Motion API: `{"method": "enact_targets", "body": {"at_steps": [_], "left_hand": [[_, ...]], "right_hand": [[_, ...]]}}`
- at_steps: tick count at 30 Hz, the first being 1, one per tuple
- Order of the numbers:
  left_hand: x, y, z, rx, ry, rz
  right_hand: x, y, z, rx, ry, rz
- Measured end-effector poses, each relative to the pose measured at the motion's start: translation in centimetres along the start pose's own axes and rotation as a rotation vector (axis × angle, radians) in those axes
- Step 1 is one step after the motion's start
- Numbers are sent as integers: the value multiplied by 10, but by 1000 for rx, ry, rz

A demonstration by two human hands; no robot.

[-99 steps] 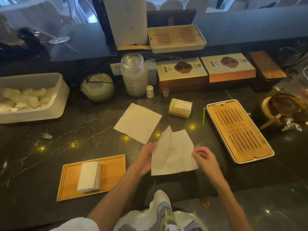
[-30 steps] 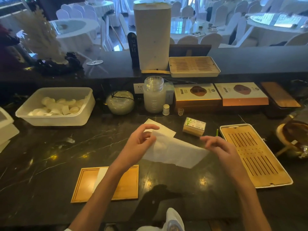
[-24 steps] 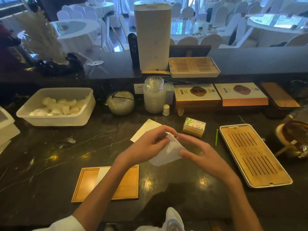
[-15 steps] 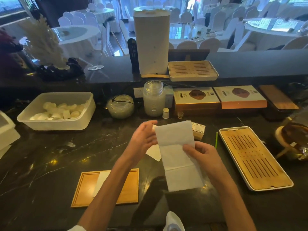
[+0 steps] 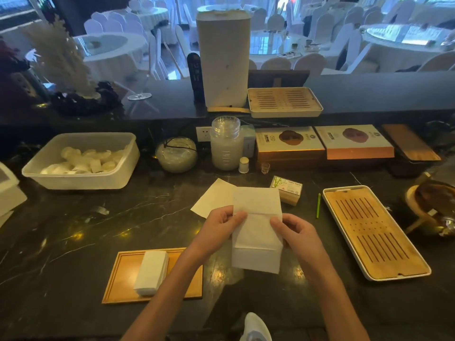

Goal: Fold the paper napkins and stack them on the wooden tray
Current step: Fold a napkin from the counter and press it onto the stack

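Napkin (image 5: 257, 230) in the air in front of you, a long half-folded strip hanging over the dark counter (image 5: 73, 242), both of your hands pinched on it at the crease line across its middle. Your left hand (image 5: 220, 223) is closed narrow on the left edge, thumb on top; your right hand (image 5: 294, 230) is nipped the same way on the right edge. It looks like thin, soft tissue, next to no weight, so it will flop and tear if you tug; hold by the edges at the fold and let the lower half swing. One flat napkin (image 5: 214, 200) waits on the counter just behind. Down to your left, the wooden tray (image 5: 120, 279) carries a small folded stack (image 5: 151, 271), and that's where this one looks headed.
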State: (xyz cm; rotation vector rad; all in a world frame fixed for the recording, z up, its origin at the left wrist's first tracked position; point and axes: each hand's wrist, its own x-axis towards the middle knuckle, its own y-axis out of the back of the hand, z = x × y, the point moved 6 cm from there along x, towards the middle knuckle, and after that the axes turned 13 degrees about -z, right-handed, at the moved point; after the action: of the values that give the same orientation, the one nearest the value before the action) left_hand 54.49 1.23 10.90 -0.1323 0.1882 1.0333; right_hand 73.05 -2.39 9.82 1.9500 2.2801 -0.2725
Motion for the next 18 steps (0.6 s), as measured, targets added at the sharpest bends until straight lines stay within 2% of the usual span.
{"method": "enact_targets", "body": {"at_steps": [8,18], "left_hand": [[-2,9,3,-108,-19,-47],[2,11,11,-102,-20,-119]], "right_hand": [[7,0,-3,38,12,-26],[13,6,-13,119,26,-17]]}}
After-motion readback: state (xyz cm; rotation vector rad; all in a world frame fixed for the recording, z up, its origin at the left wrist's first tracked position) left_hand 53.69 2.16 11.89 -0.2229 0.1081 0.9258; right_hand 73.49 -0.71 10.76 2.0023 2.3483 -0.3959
